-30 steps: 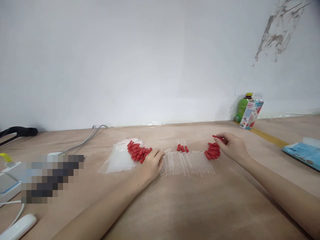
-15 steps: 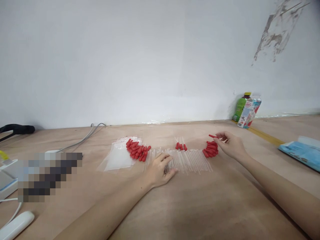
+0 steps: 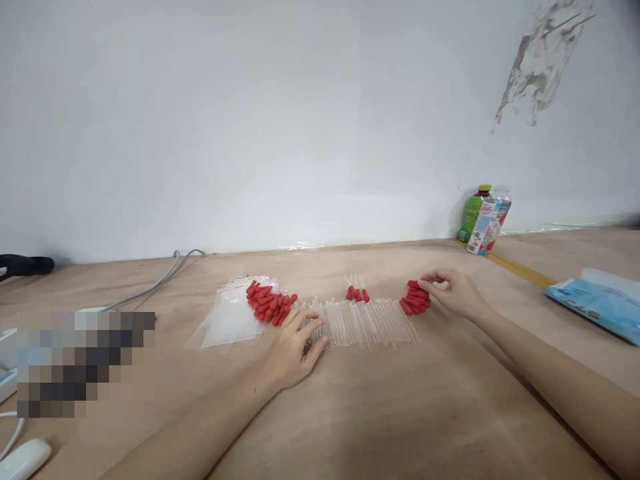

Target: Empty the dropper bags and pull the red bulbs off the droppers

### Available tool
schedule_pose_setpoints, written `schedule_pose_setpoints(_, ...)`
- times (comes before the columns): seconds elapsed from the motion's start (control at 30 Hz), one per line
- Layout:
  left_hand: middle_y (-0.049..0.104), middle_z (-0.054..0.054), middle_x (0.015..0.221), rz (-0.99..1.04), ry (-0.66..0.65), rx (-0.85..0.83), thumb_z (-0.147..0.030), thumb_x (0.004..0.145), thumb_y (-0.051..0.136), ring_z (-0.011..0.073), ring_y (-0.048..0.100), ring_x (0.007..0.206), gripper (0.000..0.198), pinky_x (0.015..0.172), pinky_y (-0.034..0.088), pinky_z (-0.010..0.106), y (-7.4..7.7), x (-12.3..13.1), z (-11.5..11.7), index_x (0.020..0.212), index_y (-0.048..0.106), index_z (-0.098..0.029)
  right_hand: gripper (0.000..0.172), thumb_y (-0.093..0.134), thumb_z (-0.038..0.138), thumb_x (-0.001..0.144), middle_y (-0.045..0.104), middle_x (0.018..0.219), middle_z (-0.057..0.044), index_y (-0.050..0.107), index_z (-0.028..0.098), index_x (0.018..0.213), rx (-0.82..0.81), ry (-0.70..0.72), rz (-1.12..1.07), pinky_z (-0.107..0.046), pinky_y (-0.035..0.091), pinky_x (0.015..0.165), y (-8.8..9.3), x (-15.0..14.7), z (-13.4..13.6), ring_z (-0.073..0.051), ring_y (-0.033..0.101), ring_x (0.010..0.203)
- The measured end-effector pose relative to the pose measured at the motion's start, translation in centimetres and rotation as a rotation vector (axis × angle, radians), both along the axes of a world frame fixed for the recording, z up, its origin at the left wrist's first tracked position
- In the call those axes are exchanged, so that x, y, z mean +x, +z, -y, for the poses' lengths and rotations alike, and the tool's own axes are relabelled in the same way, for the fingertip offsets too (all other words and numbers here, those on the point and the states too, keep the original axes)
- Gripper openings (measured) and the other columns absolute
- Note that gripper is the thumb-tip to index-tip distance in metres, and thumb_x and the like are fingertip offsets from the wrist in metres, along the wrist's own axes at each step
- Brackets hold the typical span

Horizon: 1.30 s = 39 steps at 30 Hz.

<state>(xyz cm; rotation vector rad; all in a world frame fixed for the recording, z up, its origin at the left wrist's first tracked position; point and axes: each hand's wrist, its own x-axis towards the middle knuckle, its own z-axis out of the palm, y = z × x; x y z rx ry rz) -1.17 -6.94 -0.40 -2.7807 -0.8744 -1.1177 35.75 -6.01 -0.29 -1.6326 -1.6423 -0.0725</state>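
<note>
My left hand point(image 3: 295, 347) rests with fingers apart over the left end of a row of clear glass-like tubes point(image 3: 370, 323). My right hand point(image 3: 447, 292) pinches a red rubber bulb point(image 3: 414, 283) at the top of the small right pile of red bulbs point(image 3: 415, 305). A larger pile of red bulbs point(image 3: 270, 305) lies on clear plastic bags point(image 3: 227, 320) to the left. Behind the row, several tubes with red bulbs on their near ends point(image 3: 357, 293) point toward the wall.
A green bottle point(image 3: 471, 217) and a carton point(image 3: 489, 227) stand by the wall at right. A blue packet point(image 3: 595, 303) lies far right. Grey cables point(image 3: 167, 277), a black object point(image 3: 27, 265) and a white device point(image 3: 25, 459) are at left.
My left hand has moved left along the tubes. My right hand has brought the red bulb down to the right pile. The view has shifted slightly.
</note>
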Motion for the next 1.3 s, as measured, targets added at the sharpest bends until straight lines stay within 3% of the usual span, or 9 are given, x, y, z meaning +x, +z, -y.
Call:
schedule_pose_setpoints(0.27, 0.054, 0.008, 0.101, -0.018, 0.008, -0.011, -0.023, 0.082, 0.050, 0.0210, 0.050, 0.096, 0.022, 0.083, 0.044, 0.038, -0.1, 0.0, -0.1, 0.102, 0.057, -0.019, 0.025, 0.049, 0.040, 0.075, 0.066, 0.078, -0.003, 0.065, 0.021, 0.074, 0.057, -0.123, 0.012, -0.032, 0.042, 0.064, -0.2, 0.4, -0.3, -0.020, 0.057, 0.069)
schedule_pose_setpoints(0.4, 0.054, 0.008, 0.102, -0.019, -0.003, -0.020, -0.023, 0.082, 0.049, 0.0212, 0.049, 0.097, 0.022, 0.084, 0.044, 0.039, -0.1, 0.0, -0.1, 0.103, 0.057, -0.019, 0.024, 0.048, 0.037, 0.075, 0.067, 0.078, -0.003, 0.065, 0.020, 0.075, 0.087, -0.126, 0.049, -0.030, 0.042, 0.063, 1.0, -1.9, -0.2, -0.018, 0.057, 0.068)
schedule_pose_setpoints(0.47, 0.054, 0.009, 0.102, -0.022, -0.008, -0.031, -0.023, 0.082, 0.049, 0.0214, 0.049, 0.097, 0.022, 0.084, 0.044, 0.040, -0.2, 0.0, -0.2, 0.103, 0.057, -0.019, 0.023, 0.047, 0.034, 0.076, 0.067, 0.078, -0.003, 0.065, 0.021, 0.074, 0.017, -0.072, 0.152, -0.030, 0.041, 0.067, 1.8, -4.4, -0.1, -0.019, 0.057, 0.073)
schedule_pose_setpoints(0.53, 0.053, 0.009, 0.103, -0.023, -0.009, -0.035, -0.023, 0.083, 0.049, 0.0215, 0.049, 0.097, 0.022, 0.084, 0.044, 0.040, -0.1, 0.0, -0.1, 0.103, 0.057, -0.019, 0.022, 0.047, 0.032, 0.076, 0.067, 0.079, -0.003, 0.066, 0.023, 0.072, -0.152, -0.064, 0.298, -0.034, 0.038, 0.074, 2.4, -7.1, -0.2, -0.020, 0.057, 0.080)
schedule_pose_setpoints(0.67, 0.053, 0.009, 0.103, -0.026, -0.003, -0.028, -0.023, 0.082, 0.049, 0.0216, 0.048, 0.097, 0.022, 0.084, 0.043, 0.040, 0.0, -0.1, 0.0, 0.103, 0.057, -0.019, 0.029, 0.044, 0.030, 0.076, 0.066, 0.069, -0.008, 0.064, 0.018, 0.060, -0.269, -0.130, 0.292, -0.036, 0.038, 0.070, 2.7, -11.2, -2.0, -0.022, 0.058, 0.076)
schedule_pose_setpoints(0.9, 0.052, 0.009, 0.104, -0.028, -0.009, -0.033, -0.022, 0.082, 0.049, 0.0220, 0.048, 0.097, 0.025, 0.083, 0.044, 0.040, 0.0, -0.2, 0.0, 0.106, 0.055, -0.019, 0.021, 0.060, 0.032, 0.062, 0.057, 0.046, -0.005, 0.062, 0.016, 0.049, -0.518, -0.139, 0.198, -0.028, 0.038, 0.050, 2.9, -12.3, -6.3, -0.018, 0.056, 0.051)
schedule_pose_setpoints(1.13, 0.051, 0.009, 0.107, -0.027, -0.011, -0.056, -0.021, 0.082, 0.049, 0.0223, 0.047, 0.099, 0.028, 0.087, 0.042, 0.042, -0.1, -0.3, 0.0, 0.109, 0.052, -0.020, 0.025, 0.056, 0.031, 0.069, 0.053, 0.041, -0.001, 0.059, 0.019, 0.047, -0.403, -0.033, 0.170, -0.026, 0.036, 0.048, 3.7, -12.3, -5.8, -0.015, 0.053, 0.047)
schedule_pose_setpoints(1.2, 0.050, 0.010, 0.110, -0.022, -0.004, -0.047, -0.021, 0.082, 0.049, 0.0233, 0.046, 0.103, 0.033, 0.090, 0.040, 0.044, 0.0, -0.3, 0.0, 0.115, 0.048, -0.020, 0.026, 0.049, 0.032, 0.076, 0.057, 0.049, -0.003, 0.062, 0.018, 0.057, -0.318, -0.016, 0.160, -0.027, 0.036, 0.050, 3.9, -12.2, -4.6, -0.016, 0.055, 0.052)
schedule_pose_setpoints(1.3, 0.044, 0.012, 0.121, 0.004, 0.027, 0.000, -0.023, 0.082, 0.048, 0.0253, 0.041, 0.112, 0.045, 0.094, 0.037, 0.046, 0.0, -0.3, 0.1, 0.126, 0.038, -0.020, 0.025, 0.042, 0.033, 0.082, 0.063, 0.073, -0.004, 0.062, 0.018, 0.088, -0.166, 0.039, 0.150, -0.027, 0.039, 0.059, 3.3, -12.4, -1.6, -0.018, 0.057, 0.070)
